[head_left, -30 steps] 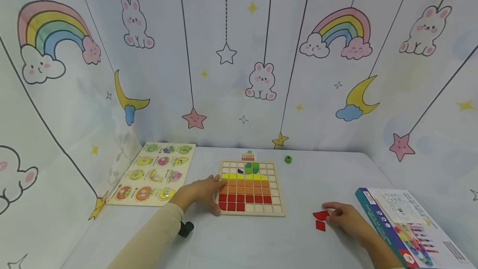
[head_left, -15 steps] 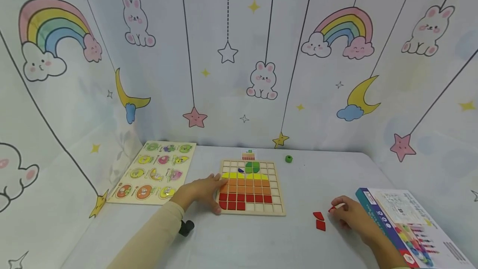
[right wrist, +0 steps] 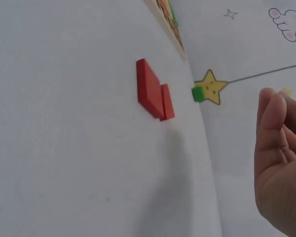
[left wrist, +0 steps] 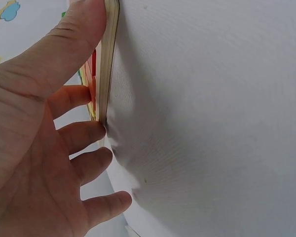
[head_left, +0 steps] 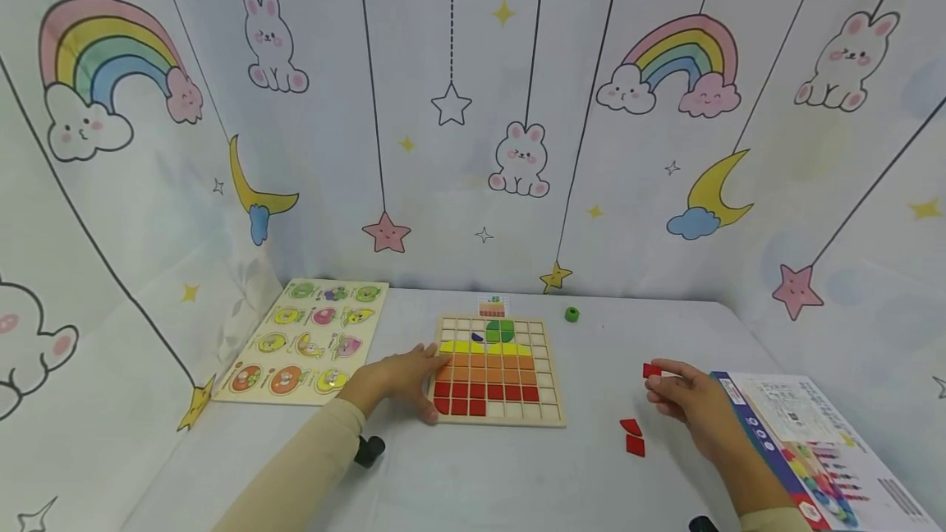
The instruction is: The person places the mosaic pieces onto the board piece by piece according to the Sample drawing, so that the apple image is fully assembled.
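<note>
In the head view a wooden grid board [head_left: 553, 396] carries red, orange, yellow and green tiles. My left hand [head_left: 402, 380] lies along its left side, fingers spread; in the left wrist view the thumb [left wrist: 64, 49] touches the board's edge [left wrist: 108, 59]. My right hand [head_left: 691, 401] is raised over the right of the table and pinches a small red square tile [head_left: 651, 370] between thumb and fingertips. From the right wrist camera that tile is hidden behind the fingers. Below this hand lie a red curved-edge tile [head_left: 631, 427] and a red square piece [head_left: 635, 445].
A fruit puzzle board [head_left: 299, 343] lies at the left. A printed box [head_left: 813, 450] sits at the right, beside my right forearm. Behind the grid board are a small picture card [head_left: 493, 307] and a green bead-like piece [head_left: 571, 314]. A black object [head_left: 369, 451] rests near my left sleeve.
My right hand has slid a red tile away from the other two, picked it up and moved it farther back. My left hand has stayed at the board.
</note>
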### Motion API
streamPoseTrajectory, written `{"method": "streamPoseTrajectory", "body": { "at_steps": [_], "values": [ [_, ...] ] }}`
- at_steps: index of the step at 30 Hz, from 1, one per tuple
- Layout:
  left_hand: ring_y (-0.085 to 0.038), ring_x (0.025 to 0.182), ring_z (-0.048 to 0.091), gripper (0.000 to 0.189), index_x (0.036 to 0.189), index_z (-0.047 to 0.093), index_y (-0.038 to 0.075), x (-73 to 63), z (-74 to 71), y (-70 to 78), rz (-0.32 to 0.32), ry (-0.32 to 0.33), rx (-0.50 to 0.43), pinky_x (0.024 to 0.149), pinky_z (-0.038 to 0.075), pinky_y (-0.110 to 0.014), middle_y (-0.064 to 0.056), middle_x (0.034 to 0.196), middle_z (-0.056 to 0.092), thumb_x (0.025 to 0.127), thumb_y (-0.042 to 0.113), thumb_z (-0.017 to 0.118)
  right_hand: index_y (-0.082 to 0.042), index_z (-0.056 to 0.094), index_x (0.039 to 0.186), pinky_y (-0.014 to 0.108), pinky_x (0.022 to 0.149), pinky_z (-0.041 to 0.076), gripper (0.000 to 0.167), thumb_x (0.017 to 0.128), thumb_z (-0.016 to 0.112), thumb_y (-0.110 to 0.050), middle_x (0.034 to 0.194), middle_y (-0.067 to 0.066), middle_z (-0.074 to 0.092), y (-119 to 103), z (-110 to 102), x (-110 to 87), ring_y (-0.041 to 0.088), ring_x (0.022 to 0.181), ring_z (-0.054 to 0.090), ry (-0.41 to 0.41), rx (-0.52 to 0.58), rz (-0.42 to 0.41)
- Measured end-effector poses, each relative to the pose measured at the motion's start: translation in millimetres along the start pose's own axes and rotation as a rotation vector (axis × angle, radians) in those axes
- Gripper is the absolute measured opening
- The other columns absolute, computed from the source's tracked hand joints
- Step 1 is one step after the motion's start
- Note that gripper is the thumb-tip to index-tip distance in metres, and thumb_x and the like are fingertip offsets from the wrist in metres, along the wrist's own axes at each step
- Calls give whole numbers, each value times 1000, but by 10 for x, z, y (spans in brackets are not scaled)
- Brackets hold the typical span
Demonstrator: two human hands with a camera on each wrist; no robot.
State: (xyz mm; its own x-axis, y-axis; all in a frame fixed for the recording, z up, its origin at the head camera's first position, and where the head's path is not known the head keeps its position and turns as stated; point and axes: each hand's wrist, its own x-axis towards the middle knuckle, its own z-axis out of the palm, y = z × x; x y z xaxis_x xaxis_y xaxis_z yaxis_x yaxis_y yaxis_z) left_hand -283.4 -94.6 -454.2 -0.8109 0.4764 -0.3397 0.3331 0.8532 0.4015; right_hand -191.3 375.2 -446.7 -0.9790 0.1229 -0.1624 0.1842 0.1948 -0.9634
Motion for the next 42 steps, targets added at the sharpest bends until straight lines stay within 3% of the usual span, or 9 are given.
{"method": "streamPoseTrajectory", "body": {
  "at_steps": [5,14,23,28,31,36,39,42],
  "values": [
    [-31,157,18,104,158,41,26,-4,-10,8,-3,2,-6,121,26,-61,-6,169,26,70,45,93,-6,42,154,23,84,59,70,97,71,-35,110,-7,74,-156,83,11,15,98,74,-3,55,-26],
    [-31,157,18,103,157,42,26,-7,2,26,-19,-4,-21,120,26,-62,-6,168,27,69,44,93,-2,43,151,22,82,59,63,100,68,-29,103,-8,75,-358,407,68,12,90,74,-55,111,-77],
    [-31,157,18,103,157,41,27,13,35,-3,-16,-4,-7,120,27,-62,-5,169,26,70,45,93,-7,48,148,25,79,60,57,98,70,-26,109,3,73,-398,882,181,18,88,71,-72,87,-29],
    [-31,157,18,103,157,41,27,15,31,-5,-15,-1,-11,120,27,-62,-5,169,26,70,45,93,-7,53,144,24,74,59,53,97,71,-23,112,13,72,-348,1208,212,19,81,69,-144,97,12],
    [-31,157,17,104,157,41,28,13,33,-8,-18,-3,-16,120,27,-61,-5,169,26,69,45,93,-6,56,141,22,64,54,51,95,73,-22,101,16,70,-257,1425,219,19,72,64,-227,62,35],
    [-32,157,17,103,157,41,28,22,35,-9,-14,0,-15,120,27,-61,-6,169,26,69,45,93,-7,64,133,22,55,46,45,92,76,-21,80,5,60,-103,1743,217,15,60,54,-352,-87,24],
    [-32,157,18,103,157,42,27,27,31,-13,-16,0,-17,120,27,-62,-6,169,26,69,45,93,-10,70,126,23,53,46,41,88,80,-20,76,5,59,-70,1892,196,14,57,53,-366,-207,-11],
    [-32,157,17,103,157,42,28,27,21,-15,-20,-1,-20,120,27,-62,-6,169,26,69,46,93,-13,75,119,24,52,45,35,85,83,-19,82,5,59,-85,2007,165,15,57,54,-337,-329,-58]
  ]
}}
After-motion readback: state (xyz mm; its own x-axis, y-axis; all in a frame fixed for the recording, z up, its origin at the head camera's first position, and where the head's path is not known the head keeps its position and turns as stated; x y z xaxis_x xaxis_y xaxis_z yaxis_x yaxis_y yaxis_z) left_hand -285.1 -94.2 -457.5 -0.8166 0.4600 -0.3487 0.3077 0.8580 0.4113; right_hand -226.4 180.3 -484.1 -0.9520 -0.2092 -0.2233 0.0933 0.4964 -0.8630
